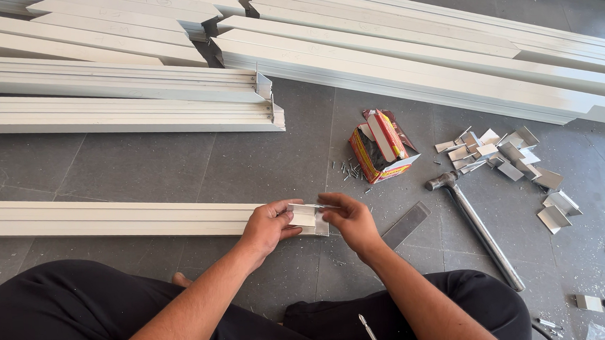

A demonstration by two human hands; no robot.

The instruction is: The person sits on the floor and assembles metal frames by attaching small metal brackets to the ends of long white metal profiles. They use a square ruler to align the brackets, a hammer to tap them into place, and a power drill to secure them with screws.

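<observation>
A long white aluminium profile [112, 220] lies on the grey floor in front of me, its end near the middle of the view. My left hand [269, 225] grips that end from the left. My right hand [350, 219] pinches a small metal piece [310, 214] at the profile's end, fingers closed on it. Both forearms reach forward over my black-trousered legs.
A hammer [478, 226] lies to the right, beside a pile of small metal angle brackets [505, 156]. An open red and yellow box [380, 145] has small nails scattered by it. A flat metal strip [405, 224] lies near my right hand. Stacked white profiles [119, 104] fill the back.
</observation>
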